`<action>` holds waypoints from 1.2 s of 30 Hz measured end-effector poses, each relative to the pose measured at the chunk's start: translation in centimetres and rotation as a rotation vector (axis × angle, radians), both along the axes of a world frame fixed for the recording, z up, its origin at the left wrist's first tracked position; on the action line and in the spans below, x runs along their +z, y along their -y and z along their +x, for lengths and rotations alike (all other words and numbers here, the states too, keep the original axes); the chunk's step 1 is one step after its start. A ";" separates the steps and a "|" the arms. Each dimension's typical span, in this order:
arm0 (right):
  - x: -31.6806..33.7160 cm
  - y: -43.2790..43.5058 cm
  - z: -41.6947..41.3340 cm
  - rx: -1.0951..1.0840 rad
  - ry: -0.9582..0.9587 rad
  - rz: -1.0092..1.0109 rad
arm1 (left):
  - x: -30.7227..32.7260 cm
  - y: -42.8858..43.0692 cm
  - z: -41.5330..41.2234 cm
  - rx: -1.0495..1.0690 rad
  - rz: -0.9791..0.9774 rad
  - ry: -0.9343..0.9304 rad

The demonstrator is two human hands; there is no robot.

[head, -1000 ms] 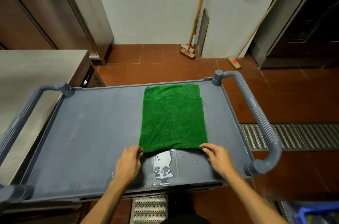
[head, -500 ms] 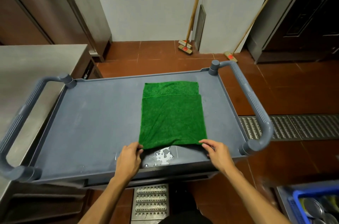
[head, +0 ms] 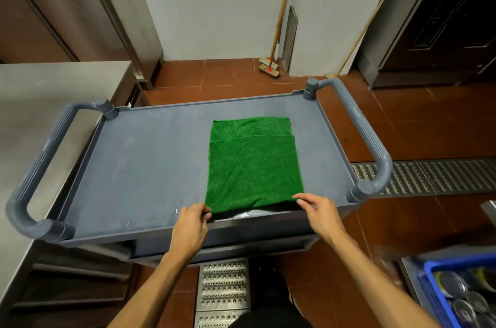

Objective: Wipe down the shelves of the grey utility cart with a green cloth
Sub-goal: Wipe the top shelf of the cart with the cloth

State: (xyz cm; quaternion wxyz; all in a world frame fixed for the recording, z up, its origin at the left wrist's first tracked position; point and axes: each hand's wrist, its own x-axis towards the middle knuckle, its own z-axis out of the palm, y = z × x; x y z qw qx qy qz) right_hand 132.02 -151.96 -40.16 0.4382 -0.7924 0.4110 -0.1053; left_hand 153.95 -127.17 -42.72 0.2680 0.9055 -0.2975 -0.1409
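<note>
**Cloth drawn to the near edge**

The green cloth (head: 253, 164), folded with a lower layer showing at the far end, lies flat on the grey cart's (head: 139, 166) top shelf, right of centre. The left hand (head: 191, 225) and right hand (head: 320, 213) each pinch a near corner. Since a second ago the cloth has slid nearer, covering the wet patch. Bare shelf lies open leftward.

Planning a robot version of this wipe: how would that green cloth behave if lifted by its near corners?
The green cloth would probably sag and drape: its near edge already droops between the left hand and right hand. Likely light. Its folded layers may slide apart.
</note>
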 end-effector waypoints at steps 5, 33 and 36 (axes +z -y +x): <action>1.0 -1.3 -0.5 -0.008 -0.004 -0.034 | 0.2 -1.1 -0.8 -0.007 -0.005 0.002; 3.2 -5.1 -5.8 0.059 -0.021 -0.080 | 1.6 -5.6 -4.7 0.031 -0.078 0.076; 3.4 -5.7 -6.8 0.056 -0.020 -0.080 | 1.7 -6.3 -5.9 0.041 -0.074 0.068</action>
